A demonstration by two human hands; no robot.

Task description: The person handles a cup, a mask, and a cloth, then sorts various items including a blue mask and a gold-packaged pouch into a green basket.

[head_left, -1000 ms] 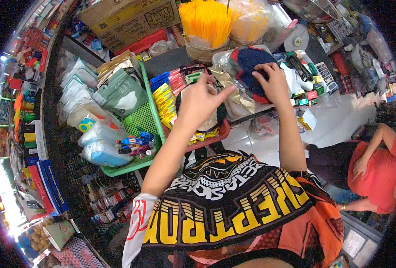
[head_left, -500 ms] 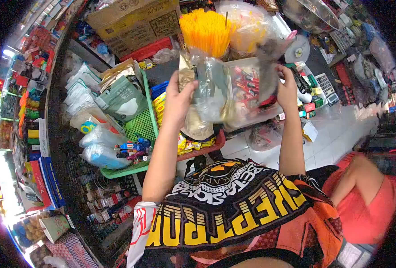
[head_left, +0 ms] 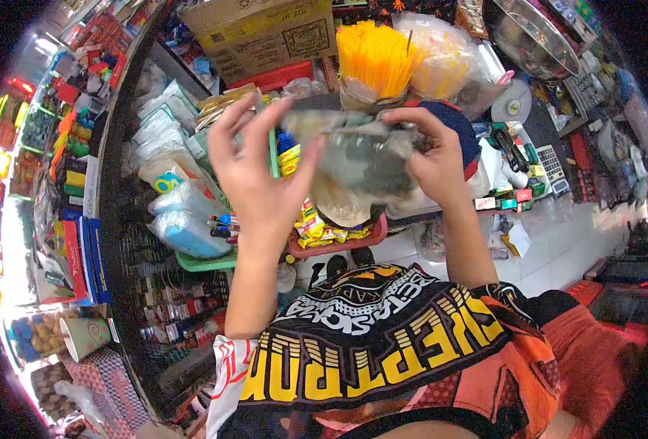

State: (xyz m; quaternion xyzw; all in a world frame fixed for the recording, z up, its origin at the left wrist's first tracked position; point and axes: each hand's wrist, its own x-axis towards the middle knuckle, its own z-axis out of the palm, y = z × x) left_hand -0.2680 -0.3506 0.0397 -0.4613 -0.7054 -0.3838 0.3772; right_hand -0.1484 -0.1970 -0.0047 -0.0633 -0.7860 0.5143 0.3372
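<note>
My right hand [head_left: 437,157] pinches the upper right edge of a clear plastic bag [head_left: 364,157], blurred by motion, with grey-green and beige packs inside. On the bag's left, my left hand [head_left: 262,164] is raised with its fingers spread apart and holds nothing. Below the bag is a red basket [head_left: 338,247] of yellow snack packets [head_left: 320,228]. Just behind my right hand shows a dark blue rounded thing [head_left: 461,135] with a red edge; its kind is not clear.
A green basket [head_left: 207,262] with wrapped packs [head_left: 189,234] stands left. Behind are a cardboard box [head_left: 262,36], yellow straws [head_left: 374,58] and a tape roll [head_left: 510,101]. A calculator [head_left: 551,162] lies right. Red cloth [head_left: 594,358] of another person shows lower right.
My left hand has let go of the bag and opened to its left. My right hand has moved left onto the bag's edge. The dark blue thing has come into view; the view shifted.
</note>
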